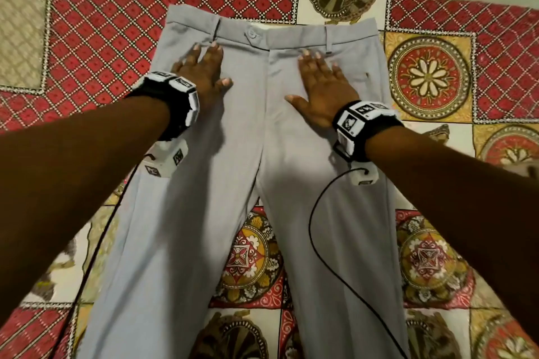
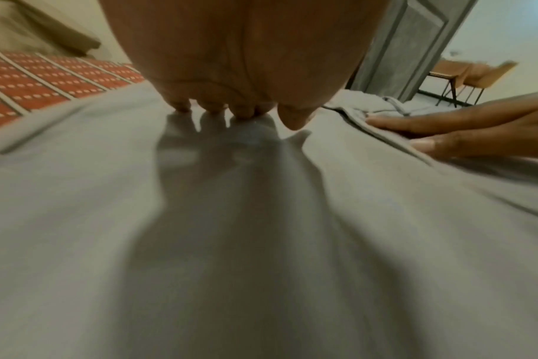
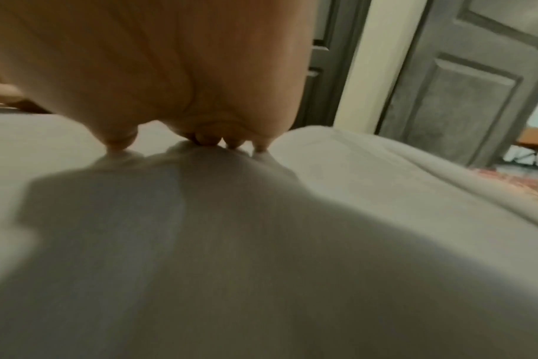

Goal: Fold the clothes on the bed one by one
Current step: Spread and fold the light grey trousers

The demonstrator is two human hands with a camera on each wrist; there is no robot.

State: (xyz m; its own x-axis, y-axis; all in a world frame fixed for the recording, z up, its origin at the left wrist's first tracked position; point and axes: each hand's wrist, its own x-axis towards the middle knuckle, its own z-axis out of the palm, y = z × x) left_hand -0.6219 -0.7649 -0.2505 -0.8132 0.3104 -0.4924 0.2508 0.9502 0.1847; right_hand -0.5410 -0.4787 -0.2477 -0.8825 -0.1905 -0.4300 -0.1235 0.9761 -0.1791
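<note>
Light grey trousers [image 1: 262,154] lie flat and face up on the bed, waistband at the far end, both legs running toward me. My left hand [image 1: 204,67] presses flat on the left hip just below the waistband, fingers straight and spread. My right hand [image 1: 318,81] presses flat on the right hip beside the fly, fingers straight too. In the left wrist view the left hand [image 2: 240,106] touches the grey cloth [image 2: 200,243] with its fingertips, and the right hand's fingers [image 2: 446,126] lie on the fly edge. The right wrist view shows the right hand [image 3: 200,138] on the grey cloth [image 3: 292,243].
The bed is covered by a patterned red, yellow and white spread [image 1: 116,23]. Black cables [image 1: 315,227] from the wrist cameras trail over the trouser legs. A beige cloth [image 1: 20,23] lies at the far left corner. A grey door [image 3: 464,92] stands beyond the bed.
</note>
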